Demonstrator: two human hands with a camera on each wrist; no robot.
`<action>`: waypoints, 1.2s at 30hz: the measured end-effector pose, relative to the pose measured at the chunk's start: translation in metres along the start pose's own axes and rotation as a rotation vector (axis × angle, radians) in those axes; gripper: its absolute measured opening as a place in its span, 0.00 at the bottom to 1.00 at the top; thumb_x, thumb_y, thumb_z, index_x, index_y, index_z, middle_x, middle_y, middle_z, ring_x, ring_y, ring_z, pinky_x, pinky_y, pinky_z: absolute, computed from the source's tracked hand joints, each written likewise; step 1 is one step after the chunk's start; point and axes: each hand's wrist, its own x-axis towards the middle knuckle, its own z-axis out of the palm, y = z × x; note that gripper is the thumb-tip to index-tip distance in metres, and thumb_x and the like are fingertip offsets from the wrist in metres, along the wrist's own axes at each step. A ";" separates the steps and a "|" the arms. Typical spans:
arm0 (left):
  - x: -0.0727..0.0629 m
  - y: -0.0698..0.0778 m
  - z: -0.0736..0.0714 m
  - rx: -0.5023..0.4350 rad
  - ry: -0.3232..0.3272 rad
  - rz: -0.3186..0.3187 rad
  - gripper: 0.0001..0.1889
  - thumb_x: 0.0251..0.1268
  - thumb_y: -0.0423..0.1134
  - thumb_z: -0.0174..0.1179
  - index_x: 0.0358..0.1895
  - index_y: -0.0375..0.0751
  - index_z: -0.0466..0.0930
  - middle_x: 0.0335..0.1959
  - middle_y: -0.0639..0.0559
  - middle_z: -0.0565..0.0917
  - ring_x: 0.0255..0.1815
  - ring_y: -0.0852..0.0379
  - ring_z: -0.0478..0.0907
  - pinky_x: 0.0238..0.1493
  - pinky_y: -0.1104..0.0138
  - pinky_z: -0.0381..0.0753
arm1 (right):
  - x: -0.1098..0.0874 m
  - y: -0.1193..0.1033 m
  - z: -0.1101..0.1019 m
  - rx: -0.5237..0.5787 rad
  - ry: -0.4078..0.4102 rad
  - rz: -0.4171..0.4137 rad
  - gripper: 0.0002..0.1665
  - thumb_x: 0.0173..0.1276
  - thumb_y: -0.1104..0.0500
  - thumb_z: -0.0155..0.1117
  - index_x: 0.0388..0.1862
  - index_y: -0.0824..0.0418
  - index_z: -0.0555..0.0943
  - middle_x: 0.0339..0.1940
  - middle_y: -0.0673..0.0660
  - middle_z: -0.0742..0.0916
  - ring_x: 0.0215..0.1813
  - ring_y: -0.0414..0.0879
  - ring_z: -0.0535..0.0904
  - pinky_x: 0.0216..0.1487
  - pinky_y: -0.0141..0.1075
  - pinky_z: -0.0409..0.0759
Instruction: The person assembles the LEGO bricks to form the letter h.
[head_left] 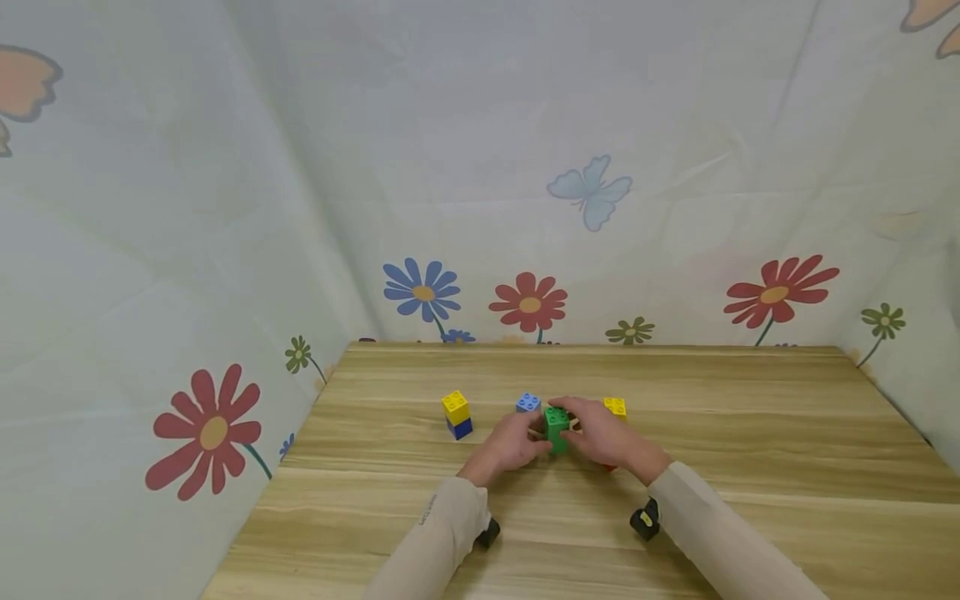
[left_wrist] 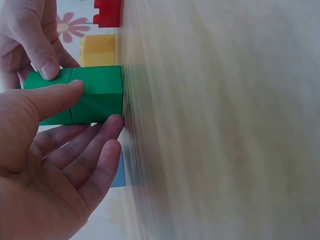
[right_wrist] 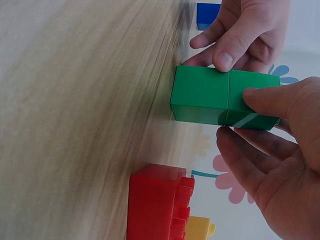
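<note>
Two green toy bricks (head_left: 557, 429) stand stacked on the wooden table, a thin seam showing between them. My left hand (head_left: 513, 442) holds the lower brick (right_wrist: 200, 92), thumb on its near face close to the seam and some fingers behind. From the other side my right hand (head_left: 600, 433) pinches the upper brick (left_wrist: 50, 77) between thumb and fingers. A light blue brick (head_left: 528, 402) sits just behind my left hand. Partly hidden by my right hand are a yellow brick (head_left: 615, 407) and a red brick (right_wrist: 155, 202).
To the left stands a yellow brick (head_left: 455, 406) on a dark blue brick (head_left: 461, 428). The wooden table (head_left: 712, 533) reaches back to a flower-printed cloth (head_left: 465, 167), which also hangs at both sides. Each wrist carries a small black camera (head_left: 645, 520).
</note>
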 end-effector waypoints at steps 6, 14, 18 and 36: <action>-0.004 -0.002 -0.002 -0.048 0.006 -0.029 0.21 0.64 0.39 0.62 0.59 0.42 0.74 0.51 0.48 0.80 0.50 0.53 0.78 0.47 0.62 0.78 | 0.000 -0.001 0.000 -0.018 0.003 0.027 0.30 0.64 0.65 0.65 0.65 0.66 0.69 0.59 0.59 0.78 0.52 0.51 0.78 0.54 0.45 0.76; -0.015 -0.006 -0.013 -0.082 0.040 -0.068 0.20 0.65 0.43 0.60 0.57 0.40 0.75 0.51 0.49 0.80 0.49 0.53 0.78 0.48 0.60 0.78 | -0.004 -0.002 -0.004 -0.006 0.029 0.040 0.34 0.61 0.65 0.67 0.66 0.66 0.68 0.59 0.61 0.78 0.53 0.54 0.77 0.53 0.47 0.76; -0.024 -0.009 -0.021 -0.087 0.042 -0.082 0.18 0.66 0.44 0.60 0.55 0.40 0.77 0.51 0.49 0.80 0.48 0.54 0.78 0.48 0.60 0.78 | -0.011 -0.004 -0.011 -0.014 0.041 0.045 0.34 0.61 0.64 0.67 0.66 0.66 0.68 0.59 0.61 0.78 0.54 0.55 0.77 0.53 0.48 0.76; -0.063 -0.039 -0.050 -0.016 0.172 -0.060 0.11 0.64 0.41 0.61 0.43 0.38 0.81 0.38 0.53 0.82 0.38 0.56 0.79 0.42 0.61 0.78 | -0.048 0.003 -0.037 -0.129 0.083 0.039 0.28 0.59 0.63 0.69 0.59 0.64 0.74 0.48 0.58 0.82 0.49 0.53 0.77 0.49 0.48 0.77</action>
